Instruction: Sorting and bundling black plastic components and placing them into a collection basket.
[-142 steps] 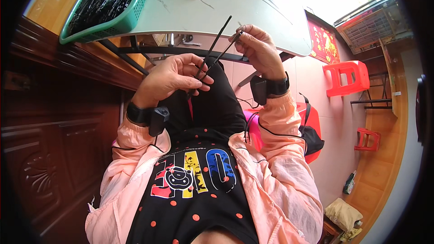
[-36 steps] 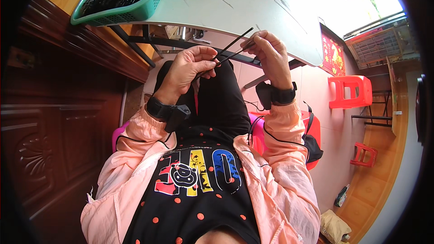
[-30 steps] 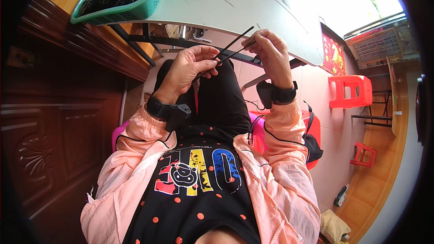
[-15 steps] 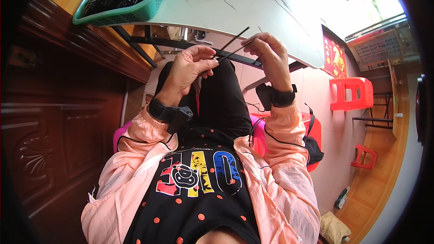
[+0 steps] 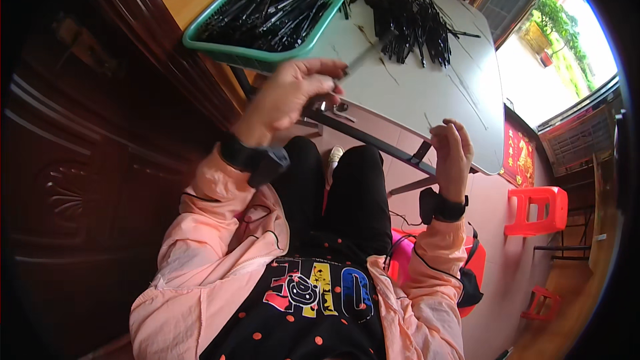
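My left hand (image 5: 293, 97) is raised near the table's front edge, fingers closed on a thin black stick (image 5: 365, 59). The stick is smeared by motion and points up and right toward a pile of black sticks (image 5: 415, 23) on the table. Lower and further right, my right hand (image 5: 455, 150) is pinched just off the table edge. A very thin line shows at its fingertips; I cannot make out what it is. Beyond my left hand stands a green plastic basket (image 5: 267, 57) filled with similar black sticks (image 5: 273, 17).
The white marble-patterned table (image 5: 373, 90) has dark metal legs. Dark carved wood panelling (image 5: 73, 173) rises at my left. To the right are a red plastic stool (image 5: 537, 210), a smaller red stool (image 5: 541, 303) and a red poster (image 5: 519, 153).
My view has swung up and left, showing more of the basket and pile. My hands have moved apart; the left has carried its stick toward the pile.
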Motion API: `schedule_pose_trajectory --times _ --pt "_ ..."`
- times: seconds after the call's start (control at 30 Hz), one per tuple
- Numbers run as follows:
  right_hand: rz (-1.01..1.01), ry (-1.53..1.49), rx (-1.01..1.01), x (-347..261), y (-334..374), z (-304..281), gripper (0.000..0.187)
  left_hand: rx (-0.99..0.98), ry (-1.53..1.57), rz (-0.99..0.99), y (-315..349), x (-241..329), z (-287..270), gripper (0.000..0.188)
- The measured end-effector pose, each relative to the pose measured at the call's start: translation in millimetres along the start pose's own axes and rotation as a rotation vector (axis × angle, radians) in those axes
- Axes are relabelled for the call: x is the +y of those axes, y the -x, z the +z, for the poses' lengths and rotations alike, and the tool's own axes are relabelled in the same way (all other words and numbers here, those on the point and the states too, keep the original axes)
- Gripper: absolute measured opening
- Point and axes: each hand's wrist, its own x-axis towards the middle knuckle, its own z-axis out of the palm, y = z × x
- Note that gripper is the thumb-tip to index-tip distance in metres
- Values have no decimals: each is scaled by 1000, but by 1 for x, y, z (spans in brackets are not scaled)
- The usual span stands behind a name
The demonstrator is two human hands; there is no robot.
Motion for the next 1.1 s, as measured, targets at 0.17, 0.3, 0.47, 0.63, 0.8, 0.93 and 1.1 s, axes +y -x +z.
schedule_pose_trajectory --times 0.17,0.3,0.47,0.63,0.8,0.93,1.1 --pt "-26 -74 14 -1 -2 -1 17 61 -314 298 -35 73 -65 32" --pt "11 -82 14 0 -1 2 16 386 -642 424 -64 108 -116 32" --pt "33 -69 2 -1 0 1 13 643 -1177 376 -80 99 -144 32" --pt "35 -36 23 -2 2 4 13 592 -1185 409 -86 85 -138 33" --pt "67 -15 -16 -1 0 3 13 451 -904 738 -69 79 -87 26" --pt "64 -10 -15 -1 1 1 14 109 -69 474 -63 55 -21 20" --pt "-7 68 -20 -12 -1 6 15 -383 651 -153 -107 2 -7 19"
